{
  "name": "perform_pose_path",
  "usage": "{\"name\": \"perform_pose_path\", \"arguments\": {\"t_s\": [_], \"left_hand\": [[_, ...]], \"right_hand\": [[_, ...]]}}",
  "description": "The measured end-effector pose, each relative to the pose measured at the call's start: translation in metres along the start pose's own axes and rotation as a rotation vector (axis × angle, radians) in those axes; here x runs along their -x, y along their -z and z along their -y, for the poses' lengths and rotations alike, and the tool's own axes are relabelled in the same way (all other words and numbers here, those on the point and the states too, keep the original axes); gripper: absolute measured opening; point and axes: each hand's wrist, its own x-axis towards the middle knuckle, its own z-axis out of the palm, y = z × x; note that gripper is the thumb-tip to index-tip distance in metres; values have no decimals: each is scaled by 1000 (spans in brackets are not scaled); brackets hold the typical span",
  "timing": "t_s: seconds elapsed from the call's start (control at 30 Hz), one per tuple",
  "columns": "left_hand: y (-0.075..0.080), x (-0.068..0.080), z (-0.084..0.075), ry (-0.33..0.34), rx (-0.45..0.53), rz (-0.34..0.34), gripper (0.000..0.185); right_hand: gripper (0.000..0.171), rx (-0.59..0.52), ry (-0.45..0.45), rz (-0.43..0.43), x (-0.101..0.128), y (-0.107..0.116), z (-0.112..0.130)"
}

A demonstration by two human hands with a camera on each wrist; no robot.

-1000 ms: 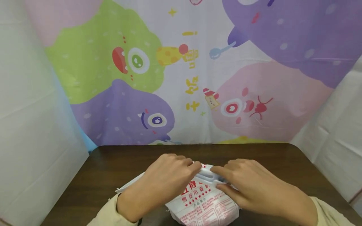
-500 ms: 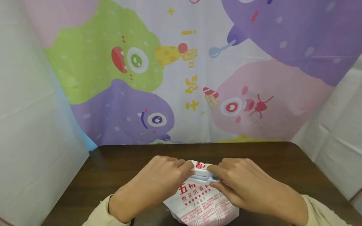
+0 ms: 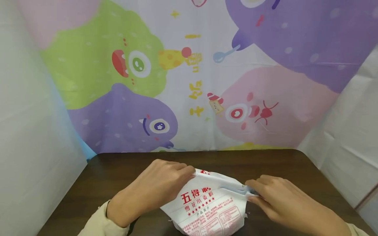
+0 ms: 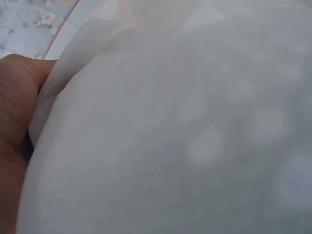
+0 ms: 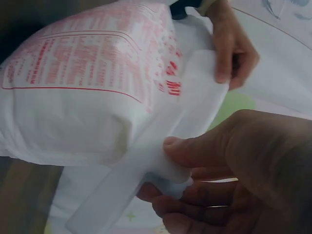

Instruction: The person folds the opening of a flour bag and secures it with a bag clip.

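White bag [image 4: 185, 136] material, out of focus, fills nearly the whole view. At nine o'clock, part of the left hand [image 4: 14, 122] presses against the bag's edge. At eleven o'clock, a folded white strip [image 4: 83, 48] of the bag runs toward a pale patterned patch [image 4: 29, 24].

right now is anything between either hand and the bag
Nothing visible. The left hand pinches the bag at its folded top on one end, and the right hand pinches the other end, both in direct contact.
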Motion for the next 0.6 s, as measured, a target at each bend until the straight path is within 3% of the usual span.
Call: {"name": "perform_pose_path", "arguments": {"t_s": [0.13,0.4,0.6], "left_hand": [[1,0,-3,-8,-1,-13,22],[3,3,-7,-24,-34,-32,22],[4,3,-7,-21,-50,-19,21]], "right_hand": [[24,-21,15,-36,1,-4,-3],[34,-86,-79,3,4,12,2],[31,-208,9,-111,-1,29,5]]}}
